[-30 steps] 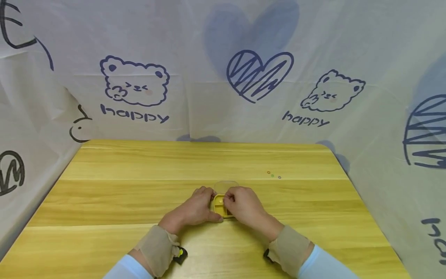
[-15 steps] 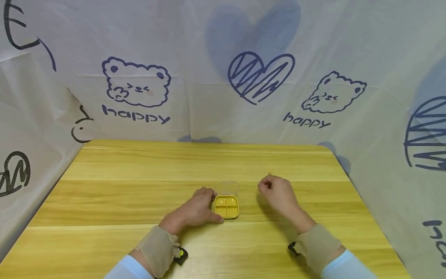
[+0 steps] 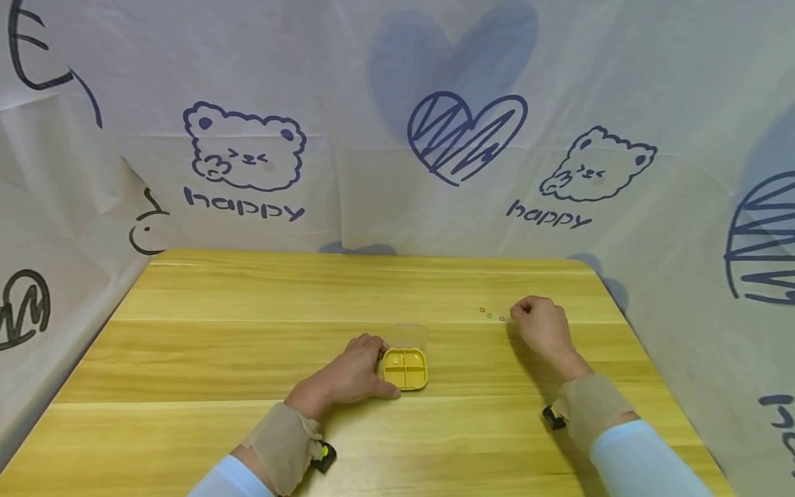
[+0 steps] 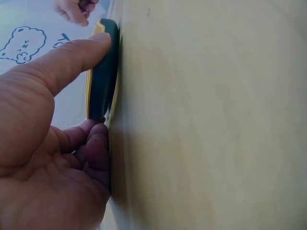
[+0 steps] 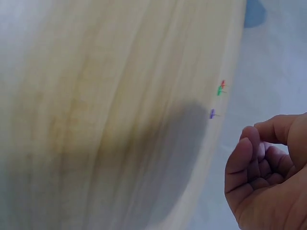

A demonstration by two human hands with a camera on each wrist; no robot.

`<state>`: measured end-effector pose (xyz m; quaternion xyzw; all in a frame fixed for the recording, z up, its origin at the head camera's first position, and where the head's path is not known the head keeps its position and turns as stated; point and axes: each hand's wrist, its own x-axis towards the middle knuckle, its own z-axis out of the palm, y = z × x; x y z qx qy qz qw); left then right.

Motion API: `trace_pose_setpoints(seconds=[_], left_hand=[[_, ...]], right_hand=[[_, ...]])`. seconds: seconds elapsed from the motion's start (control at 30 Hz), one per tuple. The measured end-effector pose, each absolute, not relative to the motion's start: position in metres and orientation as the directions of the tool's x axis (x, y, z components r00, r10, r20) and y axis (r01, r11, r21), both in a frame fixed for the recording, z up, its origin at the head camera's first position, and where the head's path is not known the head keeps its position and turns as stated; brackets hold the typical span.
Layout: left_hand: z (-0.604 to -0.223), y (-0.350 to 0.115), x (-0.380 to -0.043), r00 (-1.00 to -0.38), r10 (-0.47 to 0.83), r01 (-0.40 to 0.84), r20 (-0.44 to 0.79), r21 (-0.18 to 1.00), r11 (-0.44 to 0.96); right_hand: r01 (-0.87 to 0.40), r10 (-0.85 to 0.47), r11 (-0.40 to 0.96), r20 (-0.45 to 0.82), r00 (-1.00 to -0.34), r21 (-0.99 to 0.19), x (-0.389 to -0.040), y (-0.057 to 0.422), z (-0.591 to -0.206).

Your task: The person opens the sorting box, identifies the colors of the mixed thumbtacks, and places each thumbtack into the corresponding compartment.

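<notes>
A small yellow pill box (image 3: 405,368), divided into several compartments, sits near the table's middle with its clear lid (image 3: 406,336) raised at the back. My left hand (image 3: 348,369) holds its left side, the thumb (image 4: 93,48) on the near edge and the fingers at the far end. A tiny pale spot shows in the back left compartment. My right hand (image 3: 542,328) hovers at the right with curled fingers, thumb and index tips close together, and nothing visible between them. Just left of it lie tiny ring-shaped pieces: orange-red (image 3: 482,310), green (image 3: 489,315) and purple (image 5: 212,114).
The wood-patterned table (image 3: 248,290) runs back to a pale cloth (image 3: 348,200) with bear and heart drawings, which also hangs along the sides. Small black devices (image 3: 323,456) are strapped at both wrists.
My right hand has left the pill box and moved right, past the tiny pieces, uncovering them again. My left hand stays at the pill box.
</notes>
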<state>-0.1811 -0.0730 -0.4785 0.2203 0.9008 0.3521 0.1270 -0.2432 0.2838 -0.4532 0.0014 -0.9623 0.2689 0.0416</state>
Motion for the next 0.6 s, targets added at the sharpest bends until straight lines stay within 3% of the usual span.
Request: trace_pose_setpoints(seconds=[0.6], left_hand=[[-0.479,-0.073,-0.181,-0.874,0.482,0.310,-0.065,0.690,0.654]], right_hand=[[0.048,0.039,0.896,-0.029,-0.999,-0.442,-0.259,0.276,-0.465]])
